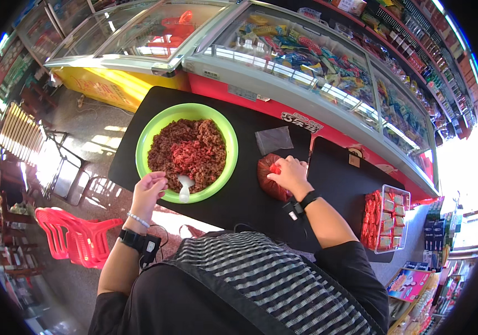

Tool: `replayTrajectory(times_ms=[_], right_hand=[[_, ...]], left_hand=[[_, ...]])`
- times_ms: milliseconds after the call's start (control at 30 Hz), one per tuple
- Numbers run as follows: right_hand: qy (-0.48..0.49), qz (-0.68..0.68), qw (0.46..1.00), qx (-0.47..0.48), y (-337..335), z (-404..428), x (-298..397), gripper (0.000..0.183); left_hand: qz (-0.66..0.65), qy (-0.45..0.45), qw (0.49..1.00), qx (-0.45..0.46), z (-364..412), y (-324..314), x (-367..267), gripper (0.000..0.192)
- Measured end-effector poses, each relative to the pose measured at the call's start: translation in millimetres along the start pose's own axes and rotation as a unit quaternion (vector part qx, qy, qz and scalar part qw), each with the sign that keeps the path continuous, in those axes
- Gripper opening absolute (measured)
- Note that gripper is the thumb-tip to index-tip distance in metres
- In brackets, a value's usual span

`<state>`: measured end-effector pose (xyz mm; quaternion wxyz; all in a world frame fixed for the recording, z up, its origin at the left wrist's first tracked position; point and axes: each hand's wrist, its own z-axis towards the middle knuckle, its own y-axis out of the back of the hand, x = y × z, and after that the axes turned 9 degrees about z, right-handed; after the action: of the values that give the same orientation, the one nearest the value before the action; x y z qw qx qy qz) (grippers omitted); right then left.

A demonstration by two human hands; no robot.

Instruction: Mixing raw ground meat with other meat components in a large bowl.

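Note:
A large lime-green basin stands on the black table, filled with a dark reddish-brown crumbly mixture. Bright red chopped bits lie heaped in its middle. A white plastic spoon rests at the near side of the basin, partly on the mixture. My left hand is at the basin's near left rim, fingers curled with thumb near them. To the right of the basin sits a filled red plastic bag; my right hand grips its gathered top. Just behind the bag lies a flat clear plastic bag.
Chest freezers with glass lids line the table's far side. A clear bin of red packets is on the right part of the black table. Red plastic chairs stand at the left, and a display of boxes at lower right.

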<state>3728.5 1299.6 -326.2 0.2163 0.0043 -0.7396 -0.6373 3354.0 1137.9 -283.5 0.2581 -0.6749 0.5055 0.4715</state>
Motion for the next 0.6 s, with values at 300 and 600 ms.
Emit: replayTrajectory(times_ms=[300,600], right_hand=[[0.096,0.401,0.911,-0.022,-44.8,-11.8,-35.2,0.006],[0.086,0.474,0.874,0.062,-6.8,-55.6,23.7,0.004]], left_hand=[[0.135,-0.097,0.937,0.306,-12.9,-77.3,-14.3,0.03],[0.288,-0.402,0.809,0.317,7.9,-179.2,12.7,0.065]])
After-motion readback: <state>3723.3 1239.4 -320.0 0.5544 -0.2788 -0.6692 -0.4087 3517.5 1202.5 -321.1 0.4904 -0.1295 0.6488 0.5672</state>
